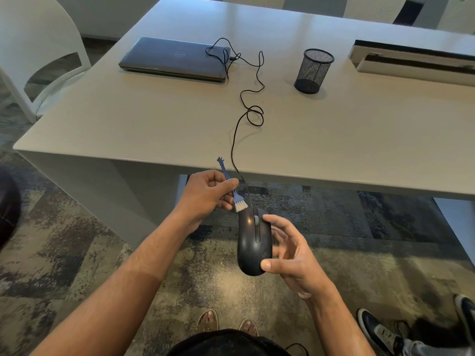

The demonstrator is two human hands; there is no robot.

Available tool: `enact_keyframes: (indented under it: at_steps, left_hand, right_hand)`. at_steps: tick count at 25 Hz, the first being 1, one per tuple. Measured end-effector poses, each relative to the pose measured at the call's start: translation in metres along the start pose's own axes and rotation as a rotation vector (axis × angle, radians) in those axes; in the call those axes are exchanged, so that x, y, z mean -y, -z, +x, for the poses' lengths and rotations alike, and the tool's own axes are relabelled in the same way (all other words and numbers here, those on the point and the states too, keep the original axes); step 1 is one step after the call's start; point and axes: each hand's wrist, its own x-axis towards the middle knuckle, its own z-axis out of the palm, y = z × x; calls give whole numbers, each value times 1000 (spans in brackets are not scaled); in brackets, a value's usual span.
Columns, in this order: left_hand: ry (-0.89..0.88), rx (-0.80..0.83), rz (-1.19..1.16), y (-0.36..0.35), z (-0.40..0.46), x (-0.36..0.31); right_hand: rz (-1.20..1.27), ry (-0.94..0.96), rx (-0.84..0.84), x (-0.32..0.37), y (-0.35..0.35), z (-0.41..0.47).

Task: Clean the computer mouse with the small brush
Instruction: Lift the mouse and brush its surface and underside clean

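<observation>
Right hand (288, 250) clasps the black mouse (253, 242) in mid-air below the table (154, 119) edge, long axis pointing tableward. Left hand (208, 194) pinches the small brush (234, 192), bristles (white) at the mouse's front-left corner, probably touching it.

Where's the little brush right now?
In the head view, the left hand pinches the brush below the table edge, bristles at the mouse's front.
</observation>
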Motion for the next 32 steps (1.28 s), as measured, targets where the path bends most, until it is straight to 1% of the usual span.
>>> enact_keyframes:
  at_steps: [2, 7, 10, 13, 16, 20, 23, 28, 32]
  left_hand:
    - [-21, -11, -49, 3, -2, 3]
    - [-44, -111, -198, 6, -9, 13]
    - [-55, -104, -276, 7, -11, 16]
    - [-52, -48, -323, 15, -13, 20]
    - [-69, -14, -325, 20, -17, 22]
    - [-165, -49, -368, 19, -20, 19]
    - [-217, -54, -340, 15, -21, 17]
    - [-227, -26, -288, 7, -30, 20]
    - [-237, 6, -314, 6, -36, 23]
  right_hand:
    - [27, 1, -7, 1, 1, 1]
    - [81, 7, -19, 2, 2, 4]
    - [95, 1, -16, 2, 2, 7]
    - [104, 2, -1, 2, 3, 8]
    - [114, 11, 5, 3, 5, 8]
    - [151, 13, 12, 2, 5, 9]
    - [163, 10, 18, 2, 5, 10]
    - [170, 18, -6, 4, 6, 13]
    - [166, 22, -10, 4, 8, 14]
